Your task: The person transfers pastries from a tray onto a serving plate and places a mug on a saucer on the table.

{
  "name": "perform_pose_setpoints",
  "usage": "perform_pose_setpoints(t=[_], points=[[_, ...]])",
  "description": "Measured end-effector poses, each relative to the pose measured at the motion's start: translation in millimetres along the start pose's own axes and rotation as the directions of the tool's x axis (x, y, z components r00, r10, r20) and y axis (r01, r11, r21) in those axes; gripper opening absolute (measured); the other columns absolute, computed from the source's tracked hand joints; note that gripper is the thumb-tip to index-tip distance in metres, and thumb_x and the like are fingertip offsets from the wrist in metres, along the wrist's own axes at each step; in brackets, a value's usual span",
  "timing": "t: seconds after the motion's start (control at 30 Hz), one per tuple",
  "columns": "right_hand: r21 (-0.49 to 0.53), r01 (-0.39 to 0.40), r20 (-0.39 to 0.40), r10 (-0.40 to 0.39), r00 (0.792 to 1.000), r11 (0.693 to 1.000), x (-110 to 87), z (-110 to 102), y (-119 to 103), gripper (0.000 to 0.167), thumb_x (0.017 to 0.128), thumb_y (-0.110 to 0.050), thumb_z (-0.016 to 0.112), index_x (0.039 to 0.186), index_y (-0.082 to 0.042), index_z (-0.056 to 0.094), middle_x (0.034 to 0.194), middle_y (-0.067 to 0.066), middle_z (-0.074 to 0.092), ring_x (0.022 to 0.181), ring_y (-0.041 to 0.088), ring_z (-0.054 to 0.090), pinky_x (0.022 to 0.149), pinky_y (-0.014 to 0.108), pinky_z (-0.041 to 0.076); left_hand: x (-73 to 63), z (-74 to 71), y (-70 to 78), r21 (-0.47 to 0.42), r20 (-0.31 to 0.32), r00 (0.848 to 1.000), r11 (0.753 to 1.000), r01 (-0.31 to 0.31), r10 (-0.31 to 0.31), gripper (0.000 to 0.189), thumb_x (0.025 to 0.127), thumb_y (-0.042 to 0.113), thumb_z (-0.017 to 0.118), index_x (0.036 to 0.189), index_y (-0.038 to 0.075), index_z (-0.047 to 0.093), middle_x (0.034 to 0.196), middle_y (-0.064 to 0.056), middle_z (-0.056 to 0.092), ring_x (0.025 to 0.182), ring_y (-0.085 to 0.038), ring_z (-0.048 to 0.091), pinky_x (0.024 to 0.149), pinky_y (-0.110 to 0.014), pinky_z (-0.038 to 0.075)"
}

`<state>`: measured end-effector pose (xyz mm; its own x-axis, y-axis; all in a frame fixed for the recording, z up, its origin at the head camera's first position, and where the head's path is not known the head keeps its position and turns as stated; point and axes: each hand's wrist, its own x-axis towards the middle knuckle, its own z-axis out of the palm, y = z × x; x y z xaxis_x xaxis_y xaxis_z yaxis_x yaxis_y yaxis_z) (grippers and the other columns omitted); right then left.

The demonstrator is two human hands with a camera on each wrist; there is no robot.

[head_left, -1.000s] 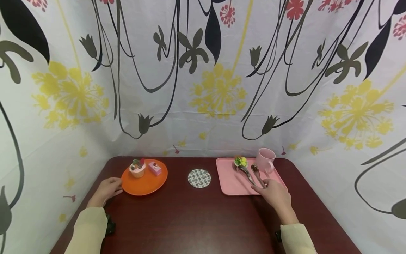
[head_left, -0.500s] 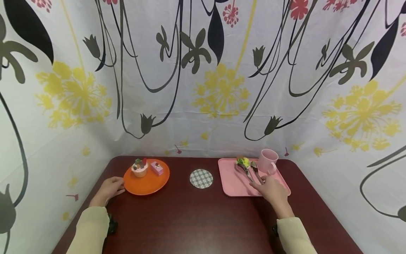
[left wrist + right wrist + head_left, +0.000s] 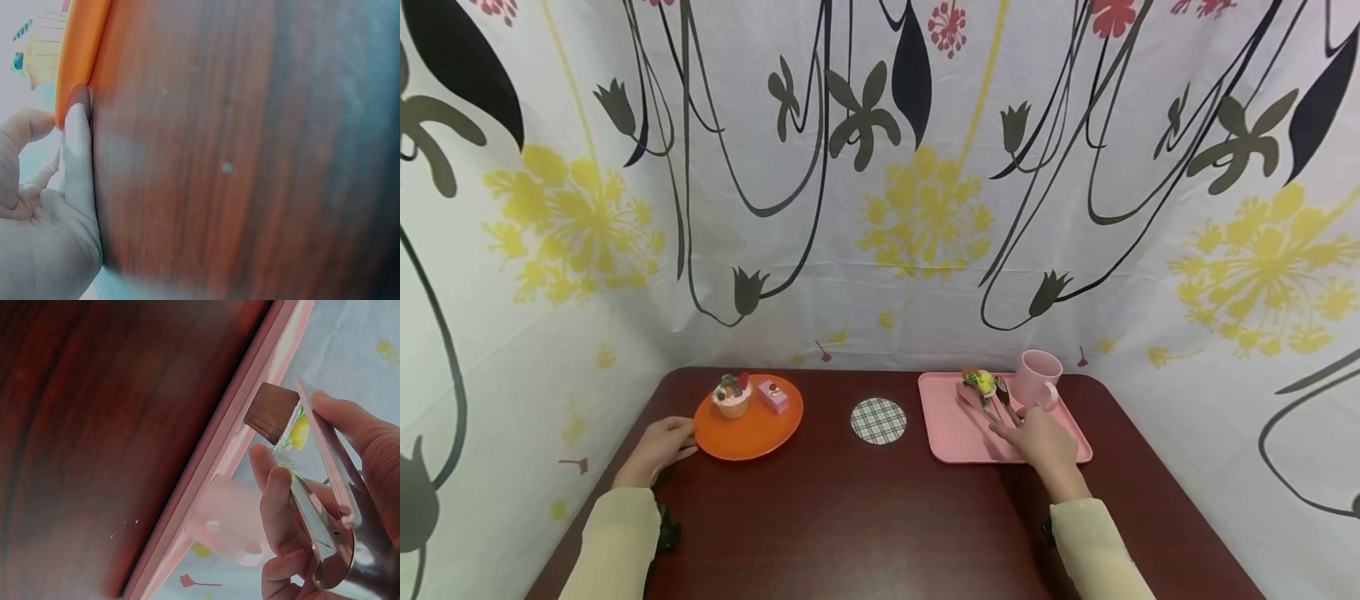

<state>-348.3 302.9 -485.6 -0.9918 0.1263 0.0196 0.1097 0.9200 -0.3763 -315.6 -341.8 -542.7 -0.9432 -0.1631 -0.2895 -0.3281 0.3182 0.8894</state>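
Observation:
My left hand (image 3: 662, 447) pinches the near left rim of an orange plate (image 3: 741, 442), thumb above and finger below in the left wrist view. On that plate stand a fruit-topped cupcake (image 3: 732, 398) and a small pink cake slice (image 3: 772, 397). At the right, my right hand (image 3: 1047, 442) holds metal serving tongs (image 3: 365, 559) with a spoon end and a fork end. Their spread tips reach either side of a small cake (image 3: 272, 412), brown at the base with yellow and green topping. It sits at the back of a pink tray (image 3: 951, 437).
A pink mug (image 3: 1037, 379) stands on the tray's back right corner, right beside the tongs' fork end. Between plate and tray lies a round checked coaster (image 3: 878, 421) on the dark wooden table (image 3: 850, 517). A flower-patterned curtain (image 3: 820, 250) hangs behind the table.
My right hand has moved slightly forward, bringing the tongs' tips from in front of the small cake to around its sides. The left hand stays at the plate's rim.

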Motion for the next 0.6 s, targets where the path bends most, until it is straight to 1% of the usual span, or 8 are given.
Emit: perform_pose_setpoints(t=[0.1,0.17,0.27,0.33,0.47,0.6], points=[[-0.002,0.001,0.008,-0.001,1.0,1.0,2.7,0.1,-1.8,0.065,0.091,-0.061,0.077,0.118,-0.002,0.077,0.085,0.01,0.074,0.075,0.028,0.064,0.055,0.042,0.044,1.5,0.6,0.7,-0.01,-0.005,1.0,1.0,0.013,-0.013,0.059,0.113,0.026,0.047,0.155,-0.015,0.04,0.147,-0.034,0.053,0.103,-0.012,0.069,0.087,-0.024,0.066],[-0.001,0.001,0.015,-0.001,1.0,1.0,4.1,1.3,-3.0,0.06,0.091,-0.061,0.076,0.11,-0.004,0.077,0.077,0.008,0.07,0.073,0.027,0.062,0.055,0.042,0.042,0.6,0.4,0.1,-0.009,-0.002,1.0,1.0,0.01,-0.01,0.06,0.113,0.026,0.047,0.155,-0.016,0.039,0.148,-0.035,0.052,0.103,-0.012,0.069,0.087,-0.025,0.066],[0.001,0.001,0.019,-0.001,1.0,1.0,5.2,3.0,-4.2,0.054,0.092,-0.06,0.075,0.102,-0.007,0.077,0.071,0.006,0.063,0.07,0.026,0.059,0.054,0.041,0.04,-2.2,0.7,2.3,-0.003,0.003,1.0,1.0,0.002,-0.002,0.06,0.114,0.027,0.046,0.156,-0.015,0.038,0.15,-0.036,0.05,0.107,-0.016,0.07,0.089,-0.026,0.066],[0.0,-0.001,0.023,0.001,1.0,1.0,6.6,4.4,-4.8,0.052,0.093,-0.059,0.075,0.099,-0.008,0.076,0.069,0.006,0.061,0.07,0.026,0.058,0.054,0.04,0.039,-3.8,0.6,4.2,0.005,0.008,1.0,1.0,-0.007,0.007,0.061,0.115,0.028,0.045,0.156,-0.016,0.038,0.151,-0.037,0.049,0.109,-0.017,0.069,0.089,-0.027,0.066],[-0.006,-0.007,0.03,0.007,1.0,1.0,10.7,8.2,-5.4,0.052,0.093,-0.061,0.074,0.095,-0.009,0.074,0.069,0.006,0.058,0.07,0.026,0.056,0.056,0.04,0.037,-5.8,0.4,6.5,0.014,0.005,1.0,1.0,-0.005,0.005,0.06,0.115,0.028,0.044,0.156,-0.015,0.038,0.151,-0.035,0.05,0.109,-0.016,0.069,0.09,-0.026,0.066],[-0.007,-0.011,0.028,0.011,1.0,1.0,15.8,12.2,-4.6,0.05,0.092,-0.062,0.074,0.084,-0.012,0.07,0.067,0.005,0.056,0.069,0.026,0.056,0.055,0.04,0.037,-6.7,0.6,7.1,0.011,0.003,1.0,1.0,-0.001,0.001,0.059,0.115,0.027,0.045,0.156,-0.015,0.039,0.151,-0.035,0.05,0.111,-0.018,0.069,0.091,-0.027,0.066]])
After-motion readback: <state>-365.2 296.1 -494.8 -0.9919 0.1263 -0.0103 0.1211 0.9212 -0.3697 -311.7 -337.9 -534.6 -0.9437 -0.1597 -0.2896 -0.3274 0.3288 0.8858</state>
